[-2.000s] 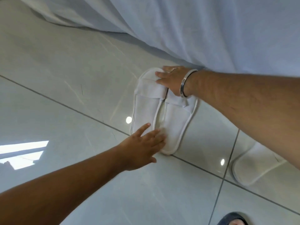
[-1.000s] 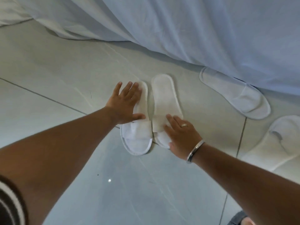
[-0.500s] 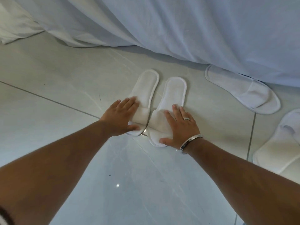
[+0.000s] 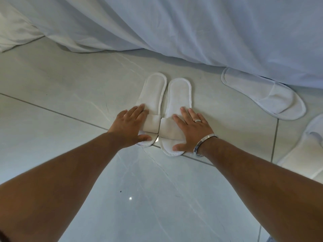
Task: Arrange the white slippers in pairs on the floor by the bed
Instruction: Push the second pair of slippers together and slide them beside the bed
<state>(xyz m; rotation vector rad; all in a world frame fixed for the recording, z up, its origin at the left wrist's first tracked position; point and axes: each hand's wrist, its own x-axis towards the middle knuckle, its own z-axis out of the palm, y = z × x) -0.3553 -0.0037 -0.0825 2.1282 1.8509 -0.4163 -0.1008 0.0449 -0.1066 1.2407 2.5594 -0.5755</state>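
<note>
Two white slippers lie side by side on the pale tiled floor, heels toward the bed. My left hand (image 4: 129, 126) rests flat on the strap of the left slipper (image 4: 153, 91), thumb hooked around its toe edge. My right hand (image 4: 189, 130) presses flat on the strap of the right slipper (image 4: 180, 95), thumb at the toe. A third white slipper (image 4: 262, 92) lies at an angle by the bed's edge on the right. The fourth slipper (image 4: 304, 154) shows partly at the right border.
A white bed sheet (image 4: 174, 23) hangs down to the floor across the top of the view. Grey grout lines cross the glossy tiles (image 4: 52, 81). My forearms fill the lower part of the frame.
The pair was turned around, so the heels now point at the bed. Both hands slid down onto the straps and pushed the two slippers closer together and straighter.
</note>
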